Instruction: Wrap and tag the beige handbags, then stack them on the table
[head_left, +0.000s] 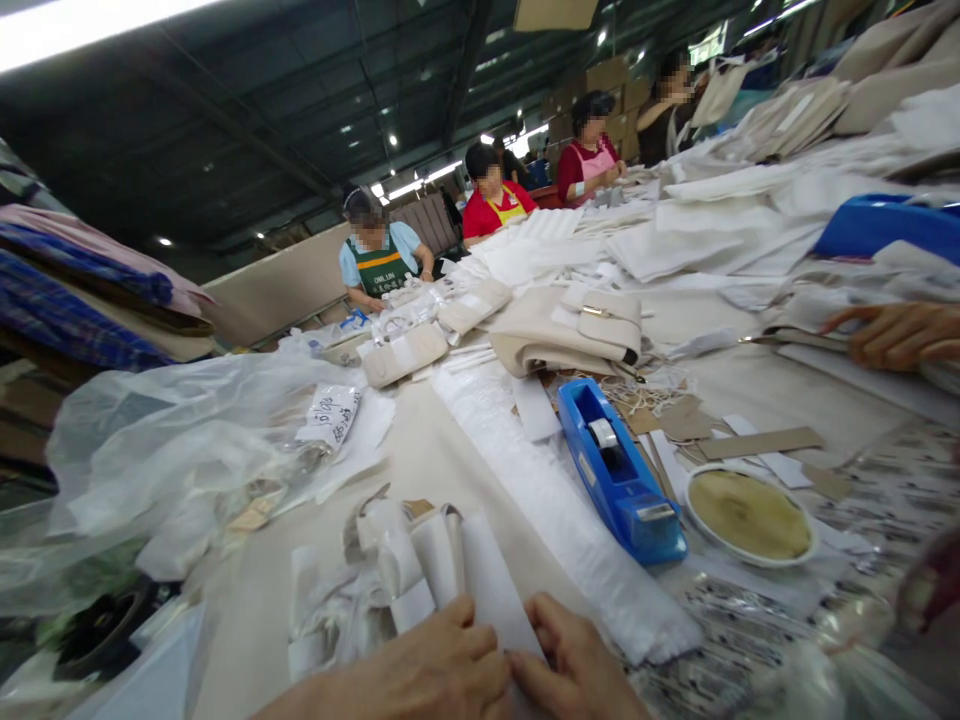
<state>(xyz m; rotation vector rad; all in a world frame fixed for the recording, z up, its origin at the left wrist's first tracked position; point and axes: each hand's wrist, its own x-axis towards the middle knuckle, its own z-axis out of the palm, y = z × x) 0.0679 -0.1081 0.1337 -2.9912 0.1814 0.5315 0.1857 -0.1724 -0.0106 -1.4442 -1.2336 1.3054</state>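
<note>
Via the head view, I have my left hand (442, 655) and right hand (574, 660) both closed on a white strip (499, 585), fingers pinching its lower end, at bottom centre. Lower parts of both hands cut off by the frame edge.

Just left of the strip: a bundle of looped off-white bands (390, 555), some blur. Right of it: a long white padded sheet (547, 510) lying diagonally, then a blue tape dispenser (622, 475) and, beside that, a white-rimmed round dish (750, 563) with yellowish-brown contents.

Further out I get a beige bag (562, 330) with a metal clasp, a hand-lettered packet (330, 415) and clear plastic sheeting (180, 430) at left. Another person's hand (904, 335) shows at right. Across the table, a co-worker in a green apron (386, 268) looks busy with both hands.
</note>
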